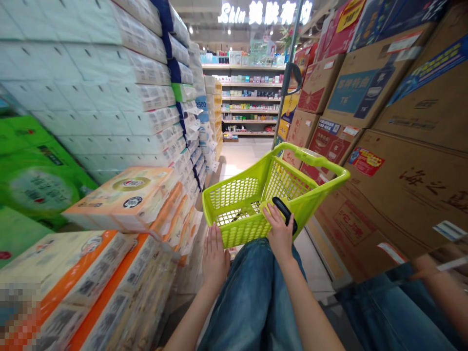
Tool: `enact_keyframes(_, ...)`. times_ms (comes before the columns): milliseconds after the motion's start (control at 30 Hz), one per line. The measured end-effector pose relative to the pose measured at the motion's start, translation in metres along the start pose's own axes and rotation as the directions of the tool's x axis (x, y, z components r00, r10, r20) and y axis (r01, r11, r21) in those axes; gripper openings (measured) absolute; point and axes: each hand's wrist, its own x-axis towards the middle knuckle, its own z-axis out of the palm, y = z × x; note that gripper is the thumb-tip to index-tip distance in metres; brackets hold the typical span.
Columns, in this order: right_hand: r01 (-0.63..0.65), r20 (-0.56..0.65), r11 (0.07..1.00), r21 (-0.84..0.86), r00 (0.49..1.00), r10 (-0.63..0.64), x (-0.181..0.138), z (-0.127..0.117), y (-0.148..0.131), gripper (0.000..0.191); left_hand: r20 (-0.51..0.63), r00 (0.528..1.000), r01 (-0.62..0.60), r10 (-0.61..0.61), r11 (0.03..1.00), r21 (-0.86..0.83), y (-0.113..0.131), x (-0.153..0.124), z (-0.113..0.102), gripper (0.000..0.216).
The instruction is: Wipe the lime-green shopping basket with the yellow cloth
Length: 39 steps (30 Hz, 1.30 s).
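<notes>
A lime-green plastic shopping basket (237, 231) with latticed walls stands tilted in front of my knees, nothing plainly visible inside it. The flat fingers of my left hand (215, 256) touch its near left corner from outside. My right hand (281, 234) lies over the near rim with fingers stretched and spread, the thumb beside a black handle grip (283, 208). I cannot make out a firm hold on that grip. Wrapped tissue packs (127, 190) are stacked to the left of my left hand.
Tall stacks of white tissue packs (91, 73) wall the left side. Cardboard cartons (413, 180) are piled along the right. Another person's jeans (395, 312) and blurred arm show at lower right. Ahead, the tiled aisle (237, 158) leads to stocked shelves (252, 97).
</notes>
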Motion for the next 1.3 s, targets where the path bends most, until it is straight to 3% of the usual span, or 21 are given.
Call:
enact_keyframes(133, -0.056, -0.021, 0.998, 0.005, 0.998, 0.056, -0.007, 0.018, -0.03, 0.077, -0.009, 1.0, 0.002, -0.002, 1.0, -0.002, 0.0, -0.001, 0.004, 0.087)
enact_keyframes(267, 0.119, 0.059, 0.989, 0.083, 0.991, -0.124, -0.028, 0.048, -0.084, 0.067, -0.038, 0.999, -0.003, 0.005, 0.999, 0.039, -0.001, -0.003, 0.009, 0.084)
enact_keyframes(367, 0.224, 0.076, 0.963, 0.152, 0.968, -0.238, -0.04, 0.059, -0.106, 0.058, -0.069, 0.998, -0.001, 0.009, 0.994, 0.109, -0.004, -0.004, 0.011, 0.079)
enact_keyframes(433, 0.274, 0.087, 0.945, 0.181, 0.952, -0.293, -0.04, 0.057, -0.105, 0.058, -0.059, 0.998, -0.012, 0.018, 0.994, 0.113, -0.006, -0.003, 0.011, 0.08)
enact_keyframes(533, 0.318, 0.111, 0.93, 0.181, 0.934, -0.341, -0.03, 0.044, -0.082, 0.063, -0.012, 1.0, -0.02, 0.021, 0.998, 0.054, -0.006, -0.003, 0.008, 0.086)
enact_keyframes(700, 0.144, 0.036, 0.989, 0.033, 0.989, -0.145, -0.006, 0.012, -0.018, 0.076, -0.004, 1.0, -0.006, 0.006, 1.0, 0.0, -0.002, -0.001, 0.002, 0.085)
enact_keyframes(800, 0.044, -0.026, 0.998, -0.04, 0.999, -0.045, 0.004, 0.002, 0.004, 0.078, -0.014, 1.0, 0.005, -0.005, 1.0, 0.004, 0.001, -0.001, 0.002, 0.086)
enact_keyframes(933, -0.009, -0.056, 0.999, -0.05, 0.998, 0.007, 0.0, 0.014, -0.018, 0.073, -0.008, 1.0, 0.014, -0.014, 1.0, -0.007, 0.003, -0.001, 0.002, 0.089)
enact_keyframes(1167, 0.199, 0.038, 0.977, 0.082, 0.978, -0.203, -0.035, 0.061, -0.099, 0.054, -0.045, 0.999, 0.011, -0.008, 0.997, 0.075, 0.0, -0.002, 0.009, 0.081)
enact_keyframes(1300, 0.305, 0.092, 0.946, 0.107, 0.945, -0.314, -0.036, 0.058, -0.098, 0.053, -0.048, 0.999, 0.002, 0.002, 0.997, 0.081, -0.002, -0.003, 0.01, 0.082)
